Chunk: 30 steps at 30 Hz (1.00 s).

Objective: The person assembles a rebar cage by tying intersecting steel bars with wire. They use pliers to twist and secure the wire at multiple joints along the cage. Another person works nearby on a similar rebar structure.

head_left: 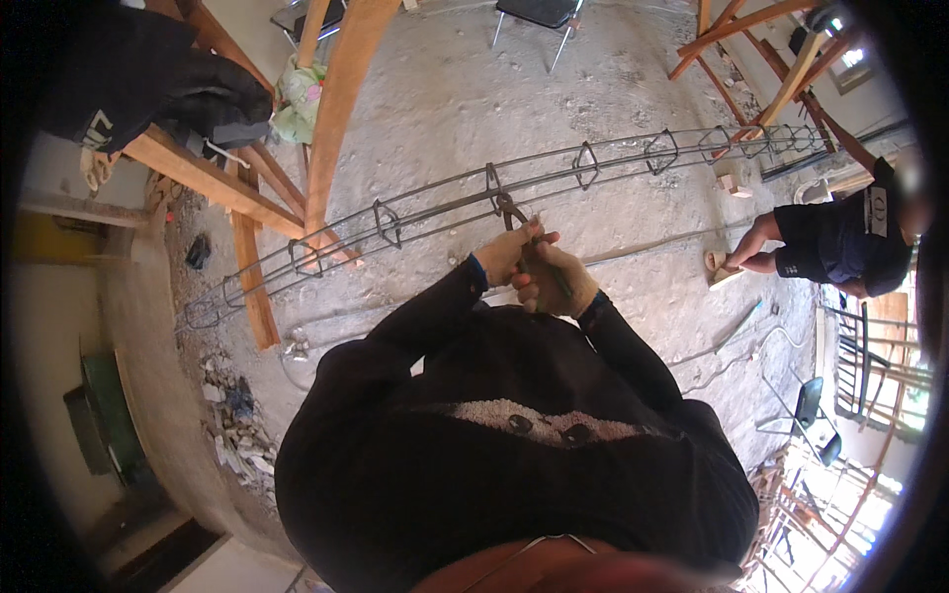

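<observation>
A long cage of steel reinforcing bars (435, 209) with square stirrups runs across in front of me, resting on wooden supports at its left end. A pair of pincers (511, 210) has its jaws at the bars, beside the stirrup (493, 179) nearest the middle. My left hand (501, 255) is closed round the handles close below the jaws. On the lower part of the handles, my right hand (560, 278) is closed too, its fingers curled inward. Whether wire sits in the jaws is too small to make out.
Wooden trestle beams (341, 109) stand at the left with dark clothing (203, 94) hung over them. Another person (840, 237) is at the right by the cage's far part. Rubble (242, 435) lies at the lower left, chairs (537, 12) farther back, loose bars (643, 244) on the floor.
</observation>
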{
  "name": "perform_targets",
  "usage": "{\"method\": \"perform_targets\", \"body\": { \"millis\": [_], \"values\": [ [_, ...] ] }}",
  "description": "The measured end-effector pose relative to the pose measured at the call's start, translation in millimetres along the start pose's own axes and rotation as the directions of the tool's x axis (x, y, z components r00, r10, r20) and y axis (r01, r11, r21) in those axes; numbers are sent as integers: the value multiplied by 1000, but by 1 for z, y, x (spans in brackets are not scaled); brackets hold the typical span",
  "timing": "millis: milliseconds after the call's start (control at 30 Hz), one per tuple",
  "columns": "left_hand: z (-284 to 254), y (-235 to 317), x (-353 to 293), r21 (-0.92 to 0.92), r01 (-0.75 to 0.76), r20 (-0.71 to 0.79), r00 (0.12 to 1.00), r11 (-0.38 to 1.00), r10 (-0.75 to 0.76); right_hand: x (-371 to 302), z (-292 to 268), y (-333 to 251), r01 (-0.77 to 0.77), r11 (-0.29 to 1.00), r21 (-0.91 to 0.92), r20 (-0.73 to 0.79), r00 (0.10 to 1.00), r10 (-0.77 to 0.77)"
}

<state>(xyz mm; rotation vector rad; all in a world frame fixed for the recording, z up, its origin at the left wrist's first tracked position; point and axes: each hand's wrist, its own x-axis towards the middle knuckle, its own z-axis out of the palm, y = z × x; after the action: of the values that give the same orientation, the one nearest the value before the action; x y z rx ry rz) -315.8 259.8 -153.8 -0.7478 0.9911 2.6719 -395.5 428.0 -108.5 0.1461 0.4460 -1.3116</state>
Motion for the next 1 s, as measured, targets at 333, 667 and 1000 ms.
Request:
{"method": "perform_targets", "body": {
  "millis": [333, 667, 1000],
  "values": [
    [23, -24, 9, 9, -40, -226, 973, 999, 41, 18, -3, 9, -526, -171, -833, -264, 649, -714],
    [20, -22, 27, -411, -117, -158, 986, 904, 56, -26, 3, -20, 14, 874, -485, -279, 945, -170],
    [5, -46, 14, -250, -173, 39, 981, 953, 188, 5, 13, 9, -597, -135, -790, -243, 508, -826]
  ]
}}
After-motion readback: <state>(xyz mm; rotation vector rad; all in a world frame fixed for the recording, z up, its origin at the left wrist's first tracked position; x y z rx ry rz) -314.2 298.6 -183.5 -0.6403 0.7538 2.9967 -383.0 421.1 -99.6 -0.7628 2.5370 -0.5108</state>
